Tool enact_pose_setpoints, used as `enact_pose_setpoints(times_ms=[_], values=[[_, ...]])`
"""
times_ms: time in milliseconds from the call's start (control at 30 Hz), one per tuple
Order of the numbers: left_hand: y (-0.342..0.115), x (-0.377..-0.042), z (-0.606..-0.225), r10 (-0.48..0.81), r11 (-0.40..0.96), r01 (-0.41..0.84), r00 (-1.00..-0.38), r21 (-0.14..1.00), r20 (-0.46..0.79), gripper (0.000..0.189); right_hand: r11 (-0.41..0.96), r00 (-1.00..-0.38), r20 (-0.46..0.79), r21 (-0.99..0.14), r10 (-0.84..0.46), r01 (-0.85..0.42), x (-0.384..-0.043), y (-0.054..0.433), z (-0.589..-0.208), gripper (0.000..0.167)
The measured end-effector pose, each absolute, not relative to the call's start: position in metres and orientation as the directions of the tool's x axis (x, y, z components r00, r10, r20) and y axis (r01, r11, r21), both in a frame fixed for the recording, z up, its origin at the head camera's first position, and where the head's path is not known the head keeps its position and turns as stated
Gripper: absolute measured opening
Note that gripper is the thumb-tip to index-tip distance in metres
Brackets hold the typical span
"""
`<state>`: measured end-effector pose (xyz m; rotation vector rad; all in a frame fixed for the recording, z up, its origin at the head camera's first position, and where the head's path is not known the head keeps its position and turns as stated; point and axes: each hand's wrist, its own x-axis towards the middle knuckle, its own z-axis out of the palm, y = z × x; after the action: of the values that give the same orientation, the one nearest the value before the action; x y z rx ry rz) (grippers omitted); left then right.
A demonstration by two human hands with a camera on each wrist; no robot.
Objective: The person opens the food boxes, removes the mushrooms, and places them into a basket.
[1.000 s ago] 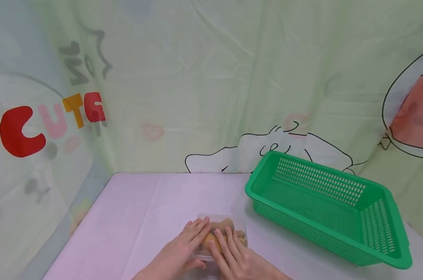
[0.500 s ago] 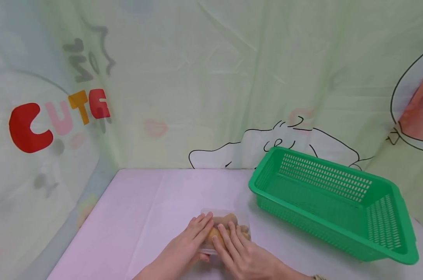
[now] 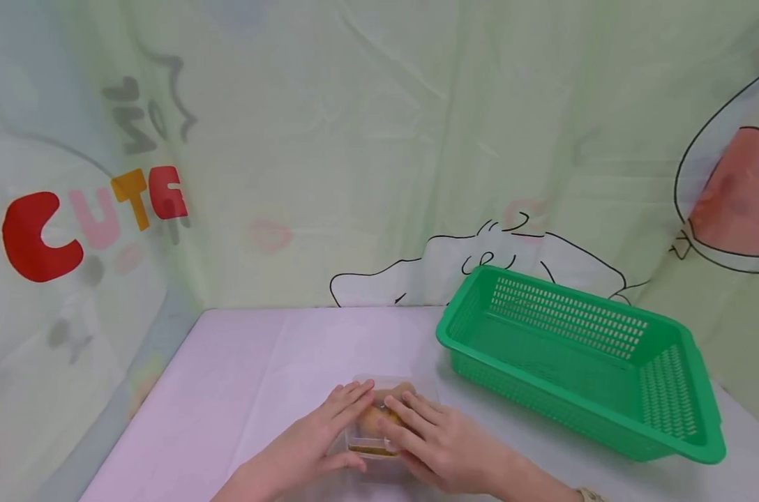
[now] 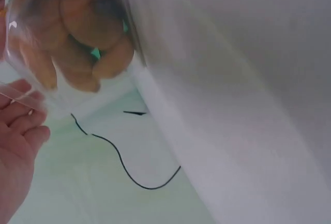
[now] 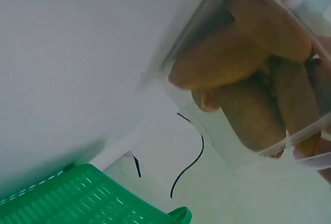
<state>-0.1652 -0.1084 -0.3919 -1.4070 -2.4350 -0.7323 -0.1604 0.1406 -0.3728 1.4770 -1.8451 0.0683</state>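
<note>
A clear plastic box stands on the table in front of me in the head view. Through its walls I see several tan, rounded, elongated pieces, also visible as brownish shapes in the left wrist view; their kind is unclear. My left hand lies over the box's left side, fingers extended and thumb near the front edge. From the right, my right hand rests its fingers across the top, close to the left fingertips. Its thumb is hidden. Part of the box's top and right side is covered by the hands.
A green perforated plastic basket stands to the right of the box, on a pale tablecloth. Behind the table hangs a printed curtain.
My right hand has shifted its fingers on the box and now lies more on its side. More of the box's front edge shows. The left hand stays at the left side.
</note>
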Motion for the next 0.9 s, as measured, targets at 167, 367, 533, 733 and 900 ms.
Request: enact_pose_setpoints(times_ms=[167, 367, 533, 733, 900], values=[[-0.109, -0.169, -0.387, 0.719, 0.393, 0.822, -0.554, 0.412, 0.42, 0.087, 0.291, -0.073, 0.654, 0.231, -0.753, -0.929, -0.165, 0.141, -0.364, 0.027], [-0.101, -0.171, -0.382, 0.632, 0.417, 0.742, -0.652, 0.525, 0.419, 0.121, 0.419, 0.043, 0.829, 0.326, -0.558, -0.847, -0.175, 0.136, -0.349, 0.029], [-0.099, -0.172, -0.381, 0.579, 0.415, 0.726, -0.675, 0.548, 0.457, 0.135, 0.556, 0.086, 0.892, 0.35, -0.445, -0.754, -0.192, 0.136, -0.337, 0.03], [-0.101, -0.174, -0.382, 0.587, 0.407, 0.725, -0.673, 0.555, 0.449, 0.134, 0.629, -0.196, 0.87, 0.156, -0.452, -0.761, -0.205, 0.139, -0.339, 0.028], [-0.105, -0.176, -0.385, 0.644, 0.379, 0.655, -0.694, 0.654, 0.322, 0.122, 0.676, -0.412, 0.758, 0.051, -0.506, -0.735, -0.212, 0.142, -0.35, 0.028]])
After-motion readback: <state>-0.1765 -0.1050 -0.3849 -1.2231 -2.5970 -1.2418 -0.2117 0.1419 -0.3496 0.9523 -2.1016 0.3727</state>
